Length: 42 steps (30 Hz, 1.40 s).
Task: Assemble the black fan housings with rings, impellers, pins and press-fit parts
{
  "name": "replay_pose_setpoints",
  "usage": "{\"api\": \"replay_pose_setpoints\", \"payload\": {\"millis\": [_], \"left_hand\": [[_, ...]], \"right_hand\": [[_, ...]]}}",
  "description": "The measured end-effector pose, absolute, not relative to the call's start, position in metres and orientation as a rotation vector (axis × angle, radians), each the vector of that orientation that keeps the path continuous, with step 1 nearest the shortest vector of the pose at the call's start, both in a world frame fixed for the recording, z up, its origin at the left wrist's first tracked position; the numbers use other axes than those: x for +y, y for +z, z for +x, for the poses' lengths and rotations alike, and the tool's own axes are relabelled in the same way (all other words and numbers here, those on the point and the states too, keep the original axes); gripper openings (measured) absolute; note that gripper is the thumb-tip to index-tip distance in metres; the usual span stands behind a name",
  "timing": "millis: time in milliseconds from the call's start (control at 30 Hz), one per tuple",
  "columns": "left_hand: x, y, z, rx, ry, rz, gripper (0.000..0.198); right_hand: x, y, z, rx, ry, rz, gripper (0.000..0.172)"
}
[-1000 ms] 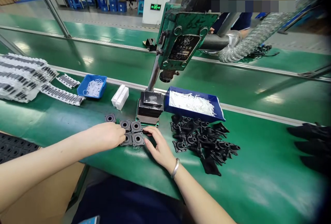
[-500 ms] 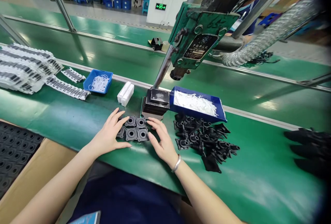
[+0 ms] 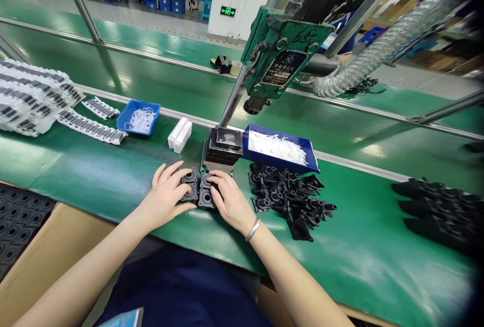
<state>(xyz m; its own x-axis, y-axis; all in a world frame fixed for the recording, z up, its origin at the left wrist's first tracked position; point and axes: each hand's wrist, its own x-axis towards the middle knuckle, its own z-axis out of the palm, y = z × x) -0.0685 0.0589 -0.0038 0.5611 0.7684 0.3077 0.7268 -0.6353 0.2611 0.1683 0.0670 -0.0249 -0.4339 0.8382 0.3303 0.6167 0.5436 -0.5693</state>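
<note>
Both hands [image 3: 166, 196] [image 3: 229, 201] closer around black parts [image 3: 197, 192]

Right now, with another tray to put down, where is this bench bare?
Bare bench lies between the black parts pile and the dark heap at right, and between the strips and the left hand. It is crowded by the press, where that hand and the right hand rest on square parts.

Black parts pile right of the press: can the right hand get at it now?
Probably yes: the right hand lies on the square black parts, and only bare green belt separates it from the pile.
</note>
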Motion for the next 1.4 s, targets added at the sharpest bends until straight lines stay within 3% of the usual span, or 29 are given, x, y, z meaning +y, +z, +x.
{"api": "replay_pose_setpoints", "payload": {"millis": [200, 467, 733, 1000, 1133, 1400], "left_hand": [[0.058, 0.005, -0.07, 1.278, 0.579, 2.724, 0.009], [0.061, 0.011, -0.066, 1.209, 0.542, 2.794, 0.029], [0.061, 0.009, -0.065, 1.263, 0.53, 2.777, 0.014], [0.069, 0.007, -0.068, 1.134, 0.411, 2.842, 0.019], [0.07, 0.006, -0.068, 1.038, 0.416, 2.839, 0.02], [0.078, 0.007, -0.069, 0.884, 0.38, 2.866, 0.021]], "right_hand": [[0.061, -0.018, 0.181, -2.257, 0.295, -1.273, 0.026], [0.065, -0.017, 0.181, -2.276, 0.301, -1.309, 0.03], [0.043, -0.003, 0.18, -2.3, 0.295, -1.234, 0.022], [0.029, -0.01, 0.18, -2.426, 0.19, -1.282, 0.037], [0.034, -0.012, 0.188, -2.368, 0.279, -1.152, 0.021], [0.057, -0.015, 0.192, -2.358, 0.378, -1.057, 0.016]]}}
